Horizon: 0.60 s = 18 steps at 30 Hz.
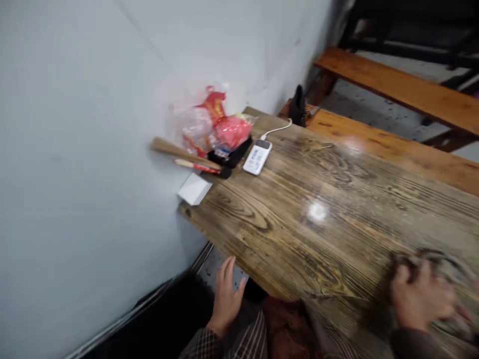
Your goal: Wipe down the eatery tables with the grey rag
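My right hand [421, 294] presses down on a greyish-brown cloth [447, 267] at the lower right of the table [284, 219]. Motion blurs both, but the fingers are bent over the bunched cloth. Off the table's near edge, my left hand [227, 294] is held in the air. Its fingers are stretched out with the thumb apart, and nothing is in it.
Against the wall [93, 149] lie a white box-like item [194, 189], a bundle of chopsticks [179, 149], red and clear plastic packets [232, 130], and a white device [257, 157] with a cable [279, 129]. Wooden benches [404, 92] stand beyond.
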### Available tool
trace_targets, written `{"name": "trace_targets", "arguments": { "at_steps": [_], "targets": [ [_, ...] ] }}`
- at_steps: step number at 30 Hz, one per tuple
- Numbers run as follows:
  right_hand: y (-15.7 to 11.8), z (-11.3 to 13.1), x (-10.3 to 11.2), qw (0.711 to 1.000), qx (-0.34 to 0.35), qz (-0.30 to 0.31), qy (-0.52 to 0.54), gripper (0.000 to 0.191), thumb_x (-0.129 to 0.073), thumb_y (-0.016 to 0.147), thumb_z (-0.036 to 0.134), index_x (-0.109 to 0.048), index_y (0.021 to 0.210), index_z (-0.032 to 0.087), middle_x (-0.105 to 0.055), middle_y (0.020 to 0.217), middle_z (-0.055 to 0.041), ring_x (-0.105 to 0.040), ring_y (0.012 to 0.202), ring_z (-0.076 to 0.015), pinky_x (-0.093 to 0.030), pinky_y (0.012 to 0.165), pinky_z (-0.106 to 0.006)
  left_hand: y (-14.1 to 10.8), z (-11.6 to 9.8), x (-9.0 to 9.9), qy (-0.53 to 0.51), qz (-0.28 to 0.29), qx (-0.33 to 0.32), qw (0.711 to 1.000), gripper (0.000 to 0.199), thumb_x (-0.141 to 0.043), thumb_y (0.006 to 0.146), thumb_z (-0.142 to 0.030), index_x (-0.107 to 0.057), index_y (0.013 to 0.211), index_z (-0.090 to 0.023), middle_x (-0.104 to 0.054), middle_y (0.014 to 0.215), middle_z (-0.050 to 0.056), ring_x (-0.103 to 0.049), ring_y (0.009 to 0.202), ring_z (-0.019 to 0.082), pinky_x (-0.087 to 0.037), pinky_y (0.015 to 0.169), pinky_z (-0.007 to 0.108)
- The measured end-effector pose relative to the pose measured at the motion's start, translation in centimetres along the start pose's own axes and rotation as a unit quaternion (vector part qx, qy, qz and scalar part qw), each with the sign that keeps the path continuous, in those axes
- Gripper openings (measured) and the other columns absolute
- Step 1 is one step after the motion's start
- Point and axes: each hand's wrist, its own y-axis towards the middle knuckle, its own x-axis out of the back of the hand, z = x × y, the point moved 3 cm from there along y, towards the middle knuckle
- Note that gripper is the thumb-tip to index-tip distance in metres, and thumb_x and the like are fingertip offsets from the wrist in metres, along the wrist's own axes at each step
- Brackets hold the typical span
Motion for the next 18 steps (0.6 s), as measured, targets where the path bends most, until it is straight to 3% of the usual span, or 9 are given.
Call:
{"name": "trace_targets", "arguments": {
  "at_steps": [3, 6, 8, 10, 13, 16, 17, 18],
  "targets": [
    [-3.4, 10.7, -3.3, 0.979, 0.174, 0.099, 0.042, 0.058, -0.045, 0.089, 0.046, -0.043, 0.146, 0.030, -0.063, 0.119, -0.0202, -0.044, 0.128, -0.0471, -0.041, 0.080, -0.066, -4.5, 0.2, 0.0, -0.036, 0.007, 0.048, 0.998, 0.051, -0.052, 0.089, -0.030, -0.044, 0.138, -0.019, -0.056, 0.135, 0.016, -0.053, 0.127, 0.029, -0.046, 0.106, 0.052],
    [-4.7, 23.5, -5.1, 0.906, 0.369, 0.180, 0.104, 0.047, -0.045, 0.094, 0.040, -0.050, 0.140, 0.030, -0.060, 0.133, -0.0117, -0.037, 0.136, -0.0395, -0.036, 0.098, -0.059, -6.8, 1.4, 0.6, -0.060, -0.007, 0.093, 0.994, 0.051, -0.051, 0.089, -0.030, -0.044, 0.138, -0.020, -0.055, 0.136, 0.016, -0.053, 0.128, 0.028, -0.045, 0.107, 0.052],
    [-5.6, 30.8, -5.6, 0.855, 0.453, 0.211, 0.138, 0.042, -0.045, 0.095, 0.038, -0.053, 0.136, 0.031, -0.058, 0.137, -0.0076, -0.037, 0.136, -0.0360, -0.034, 0.102, -0.054, -5.8, 2.8, 1.8, -0.062, -0.041, 0.124, 0.990, 0.051, -0.052, 0.088, -0.031, -0.045, 0.138, -0.021, -0.055, 0.136, 0.015, -0.052, 0.128, 0.029, -0.043, 0.108, 0.053],
    [-7.9, 35.8, -5.5, 0.812, 0.510, 0.235, 0.158, 0.040, -0.045, 0.096, 0.036, -0.055, 0.134, 0.030, -0.057, 0.139, -0.0051, -0.038, 0.135, -0.0342, -0.034, 0.103, -0.052, -2.3, 4.5, 3.8, -0.048, -0.092, 0.137, 0.985, 0.053, -0.055, 0.087, -0.032, -0.044, 0.137, -0.020, -0.052, 0.136, 0.015, -0.049, 0.130, 0.030, -0.040, 0.109, 0.055],
    [-13.8, 38.0, -4.0, 0.738, 0.594, 0.274, 0.166, 0.037, -0.041, 0.096, 0.026, -0.059, 0.129, 0.032, -0.058, 0.138, 0.0003, -0.046, 0.130, -0.0300, -0.041, 0.099, -0.048, 6.2, 7.1, 7.2, 0.001, -0.168, 0.133, 0.977, 0.058, -0.055, 0.086, -0.033, -0.040, 0.140, -0.016, -0.045, 0.141, 0.019, -0.040, 0.136, 0.031, -0.035, 0.112, 0.053],
    [-18.4, 35.1, -2.0, 0.655, 0.659, 0.322, 0.182, 0.040, -0.040, 0.095, 0.022, -0.062, 0.123, 0.041, -0.065, 0.129, 0.0087, -0.058, 0.115, -0.0225, -0.051, 0.086, -0.039, 14.9, 9.3, 9.4, 0.053, -0.175, 0.139, 0.973, 0.067, -0.061, 0.083, -0.031, -0.035, 0.142, -0.014, -0.038, 0.147, 0.021, -0.034, 0.138, 0.035, -0.032, 0.112, 0.053],
    [-18.5, 33.7, -1.6, 0.651, 0.655, 0.330, 0.198, 0.041, -0.041, 0.094, 0.024, -0.061, 0.124, 0.044, -0.066, 0.126, 0.0102, -0.060, 0.111, -0.0211, -0.052, 0.084, -0.037, 17.2, 9.8, 9.7, 0.067, -0.162, 0.129, 0.976, 0.071, -0.065, 0.081, -0.031, -0.034, 0.143, -0.014, -0.036, 0.148, 0.021, -0.033, 0.138, 0.036, -0.030, 0.112, 0.054],
    [-17.7, 32.3, -1.4, 0.663, 0.636, 0.328, 0.220, 0.042, -0.042, 0.094, 0.024, -0.059, 0.126, 0.046, -0.067, 0.124, 0.0104, -0.061, 0.110, -0.0204, -0.053, 0.085, -0.037, 19.2, 10.2, 9.9, 0.077, -0.150, 0.119, 0.978, 0.075, -0.067, 0.079, -0.031, -0.033, 0.144, -0.013, -0.033, 0.150, 0.022, -0.031, 0.138, 0.038, -0.028, 0.113, 0.055]
  ]
}}
